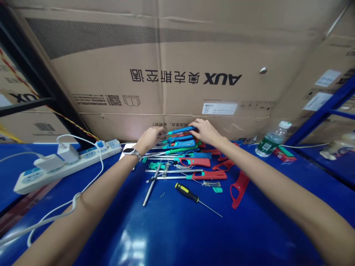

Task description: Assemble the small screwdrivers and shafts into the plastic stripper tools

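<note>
My right hand (203, 131) is closed on the handle end of a blue lighter (181, 130) at the back of the pile. My left hand (152, 138), with a watch at its wrist, is at the lighter's metal tip end; its fingertips are pressed together, and what is between them is too small to make out. Below the hands lie several long lighters with blue, green and red handles, among them a red lighter (209, 175). Loose red handle shells (240, 188) rest to the right, partly behind my right forearm. A loose metal tube (151, 186) lies slantwise at the front left of the pile.
A black and yellow screwdriver (187, 192) lies in front of the pile. On the left is a white power strip (83, 162) with chargers and cables crossing my left forearm. A water bottle (270, 142) stands at the right. Large cardboard boxes (166, 48) form the back wall.
</note>
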`<state>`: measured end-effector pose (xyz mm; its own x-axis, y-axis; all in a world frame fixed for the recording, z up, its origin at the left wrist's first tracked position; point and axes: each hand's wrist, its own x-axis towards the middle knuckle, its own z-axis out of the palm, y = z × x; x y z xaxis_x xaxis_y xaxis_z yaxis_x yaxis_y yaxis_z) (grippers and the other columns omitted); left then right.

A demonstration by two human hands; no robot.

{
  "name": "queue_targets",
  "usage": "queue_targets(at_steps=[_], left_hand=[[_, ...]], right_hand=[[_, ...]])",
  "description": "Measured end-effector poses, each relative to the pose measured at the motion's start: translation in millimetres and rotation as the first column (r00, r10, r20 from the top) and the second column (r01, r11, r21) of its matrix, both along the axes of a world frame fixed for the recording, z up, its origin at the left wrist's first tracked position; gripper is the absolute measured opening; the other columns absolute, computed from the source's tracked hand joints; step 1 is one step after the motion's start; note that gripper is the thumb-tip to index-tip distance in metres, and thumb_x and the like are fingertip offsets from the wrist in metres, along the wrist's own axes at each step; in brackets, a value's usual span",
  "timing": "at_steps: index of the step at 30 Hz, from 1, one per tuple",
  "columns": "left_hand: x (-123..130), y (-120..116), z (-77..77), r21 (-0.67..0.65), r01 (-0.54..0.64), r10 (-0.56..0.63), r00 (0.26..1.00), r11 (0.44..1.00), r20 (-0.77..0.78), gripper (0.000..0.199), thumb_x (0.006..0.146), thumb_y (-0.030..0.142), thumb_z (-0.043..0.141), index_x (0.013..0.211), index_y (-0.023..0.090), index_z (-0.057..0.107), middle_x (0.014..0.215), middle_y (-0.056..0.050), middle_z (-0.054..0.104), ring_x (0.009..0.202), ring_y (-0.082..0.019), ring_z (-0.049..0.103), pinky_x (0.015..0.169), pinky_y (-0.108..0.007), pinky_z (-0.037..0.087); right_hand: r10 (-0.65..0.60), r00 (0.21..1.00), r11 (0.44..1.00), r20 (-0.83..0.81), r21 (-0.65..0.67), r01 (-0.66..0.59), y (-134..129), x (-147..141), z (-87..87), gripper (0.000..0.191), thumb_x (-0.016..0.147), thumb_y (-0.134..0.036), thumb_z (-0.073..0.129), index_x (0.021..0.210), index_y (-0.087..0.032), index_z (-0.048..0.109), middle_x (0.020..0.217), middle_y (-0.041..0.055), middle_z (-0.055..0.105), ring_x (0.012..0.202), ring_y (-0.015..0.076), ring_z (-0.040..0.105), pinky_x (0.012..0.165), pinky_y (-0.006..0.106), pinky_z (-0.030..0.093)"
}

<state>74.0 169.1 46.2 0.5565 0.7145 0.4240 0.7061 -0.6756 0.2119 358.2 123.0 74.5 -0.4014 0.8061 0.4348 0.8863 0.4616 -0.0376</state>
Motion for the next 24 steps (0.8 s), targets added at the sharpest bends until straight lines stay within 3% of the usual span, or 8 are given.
queue_targets(at_steps=[4,8,12,16,20,24], left_hand=[[-1,2,-15.8,-0.038,0.013,-0.015,0.999,0.999,-0.052,0.027,0.095,0.023,0.053,0.106,0.018,0.077,0.109,-0.011,0.076,0.101,-0.028,0.071,0.09,-0.036,0.054],[-4,0,-24.0,0.009,0.029,-0.028,0.997,1.0,-0.076,0.035,0.099,0.025,0.046,0.115,0.016,0.076,0.112,-0.013,0.072,0.103,-0.027,0.069,0.094,-0.038,0.054],[-4,-6,-29.2,0.03,0.025,-0.023,0.998,0.999,-0.061,0.037,0.1,0.025,0.044,0.125,0.016,0.071,0.113,-0.013,0.069,0.106,-0.027,0.066,0.097,-0.041,0.054],[-4,-14,-31.2,0.019,0.024,-0.024,1.0,1.0,0.017,0.035,0.098,0.022,0.047,0.127,0.015,0.066,0.12,-0.014,0.065,0.112,-0.029,0.063,0.1,-0.045,0.053],[-7,-34,-26.8,0.065,0.045,-0.05,0.995,0.997,0.08,0.029,0.099,0.025,0.049,0.122,0.014,0.065,0.118,-0.014,0.064,0.111,-0.029,0.061,0.1,-0.046,0.051],[-14,-71,-20.7,0.102,0.026,-0.04,0.99,0.994,0.136,0.02,0.099,0.03,0.051,0.105,0.016,0.065,0.107,-0.012,0.065,0.101,-0.026,0.062,0.09,-0.041,0.053]], right_hand=[[-0.02,1.0,0.998,0.018,0.06,0.019,-7,1,-15.6,0.038,0.098,-0.029,0.054,0.131,-0.02,0.069,0.122,0.0154,0.063,0.115,0.0318,0.056,0.097,0.048,0.044],[-0.028,1.0,0.999,-0.004,0.041,0.028,-16,3,-21.4,0.045,0.097,-0.031,0.052,0.14,-0.022,0.064,0.126,0.0167,0.059,0.119,0.0348,0.051,0.099,0.052,0.043],[-0.03,0.995,0.999,-0.094,0.029,0.033,-22,1,-21.7,0.044,0.095,-0.032,0.054,0.137,-0.025,0.064,0.129,0.0164,0.056,0.12,0.0369,0.05,0.1,0.057,0.043],[-0.038,0.974,0.993,-0.222,0.098,0.061,-33,-2,-25.1,0.039,0.093,-0.031,0.056,0.131,-0.025,0.065,0.127,0.0155,0.056,0.122,0.0364,0.05,0.101,0.057,0.043],[0.024,0.962,0.987,-0.271,0.16,0.021,-59,-10,-33.5,0.03,0.095,-0.028,0.055,0.122,-0.021,0.066,0.121,0.0156,0.058,0.117,0.0337,0.053,0.099,0.053,0.046],[0.158,0.951,0.987,-0.266,0.08,-0.142,-93,-25,-45.7,0.021,0.096,-0.025,0.055,0.112,-0.021,0.068,0.11,0.0114,0.061,0.107,0.0281,0.055,0.096,0.047,0.048]])
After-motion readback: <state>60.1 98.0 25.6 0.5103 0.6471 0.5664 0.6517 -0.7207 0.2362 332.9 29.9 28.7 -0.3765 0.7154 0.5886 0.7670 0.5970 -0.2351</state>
